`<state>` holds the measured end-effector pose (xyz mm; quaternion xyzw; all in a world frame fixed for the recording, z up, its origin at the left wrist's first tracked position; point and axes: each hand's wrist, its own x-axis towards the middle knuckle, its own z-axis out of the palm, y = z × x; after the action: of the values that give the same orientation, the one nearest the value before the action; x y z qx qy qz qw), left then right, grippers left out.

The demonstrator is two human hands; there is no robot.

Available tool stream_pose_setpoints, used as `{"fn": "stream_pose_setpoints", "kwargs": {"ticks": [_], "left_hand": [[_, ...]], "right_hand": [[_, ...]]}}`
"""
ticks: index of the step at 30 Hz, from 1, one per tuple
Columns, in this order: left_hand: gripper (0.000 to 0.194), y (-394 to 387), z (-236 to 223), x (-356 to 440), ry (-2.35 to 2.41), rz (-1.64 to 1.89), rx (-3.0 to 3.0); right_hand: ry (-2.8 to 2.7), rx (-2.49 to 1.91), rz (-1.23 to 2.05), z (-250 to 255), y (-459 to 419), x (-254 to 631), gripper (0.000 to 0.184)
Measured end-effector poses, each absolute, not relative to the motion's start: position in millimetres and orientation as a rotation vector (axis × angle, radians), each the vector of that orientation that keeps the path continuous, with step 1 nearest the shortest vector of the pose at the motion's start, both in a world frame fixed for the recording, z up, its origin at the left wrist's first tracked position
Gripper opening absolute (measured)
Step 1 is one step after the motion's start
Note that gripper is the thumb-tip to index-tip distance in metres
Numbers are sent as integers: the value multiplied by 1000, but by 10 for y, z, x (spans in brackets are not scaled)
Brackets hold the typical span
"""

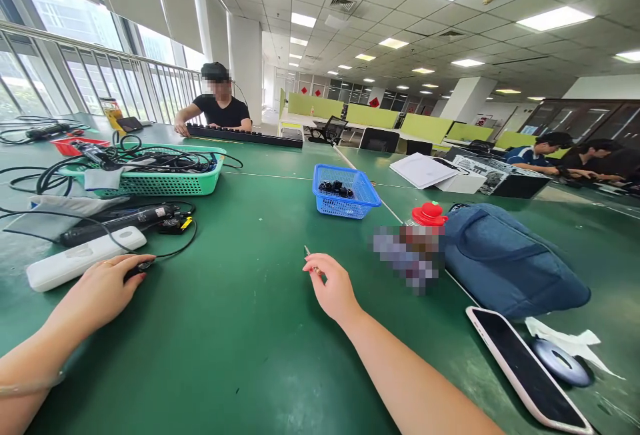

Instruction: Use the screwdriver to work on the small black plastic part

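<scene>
Pale bangle (pixel 35 387), left wrist (pixel 39 367)

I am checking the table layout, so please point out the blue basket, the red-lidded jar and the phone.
Blue basket (pixel 345 209): head view, front wall.
Red-lidded jar (pixel 429 214): head view, lid.
Phone (pixel 533 368): head view, dark screen.

Basket (pixel 346 207) between bag (pixel 510 261) and cables (pixel 145 158)

Glossy green flat-topped desk (pixel 215 328); blue perforated plastic basket (pixel 347 207); mint-green perforated plastic basket (pixel 160 185); navy fabric bag (pixel 510 261) was plain.
</scene>
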<state>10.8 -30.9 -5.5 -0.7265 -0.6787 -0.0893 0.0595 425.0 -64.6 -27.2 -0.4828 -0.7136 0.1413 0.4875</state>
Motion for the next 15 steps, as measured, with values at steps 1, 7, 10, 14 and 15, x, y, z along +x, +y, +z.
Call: {"fn": "stream_pose_setpoints", "kwargs": {"ticks": [1,7,10,14,15], "left_hand": [[48,-310,-44,113,-2065,-265,-2202],[50,-359,19,197,-2074,-289,-2276],[47,-401,40,234,-2024,-339,-2318],[44,-411,8,228,-1946,-423,-2358],[44,-397,-13,215,-1943,-442,-2365]], "right_hand": [[-1756,-1177,359,-272,-641,4253,20],[-1917,-1205,410,-244,-659,4237,16],[-1945,-1241,443,-238,-674,4220,15],[-1950,-1270,474,-260,-669,4209,16],[-1950,-1274,483,-267,-666,4210,16]]}}
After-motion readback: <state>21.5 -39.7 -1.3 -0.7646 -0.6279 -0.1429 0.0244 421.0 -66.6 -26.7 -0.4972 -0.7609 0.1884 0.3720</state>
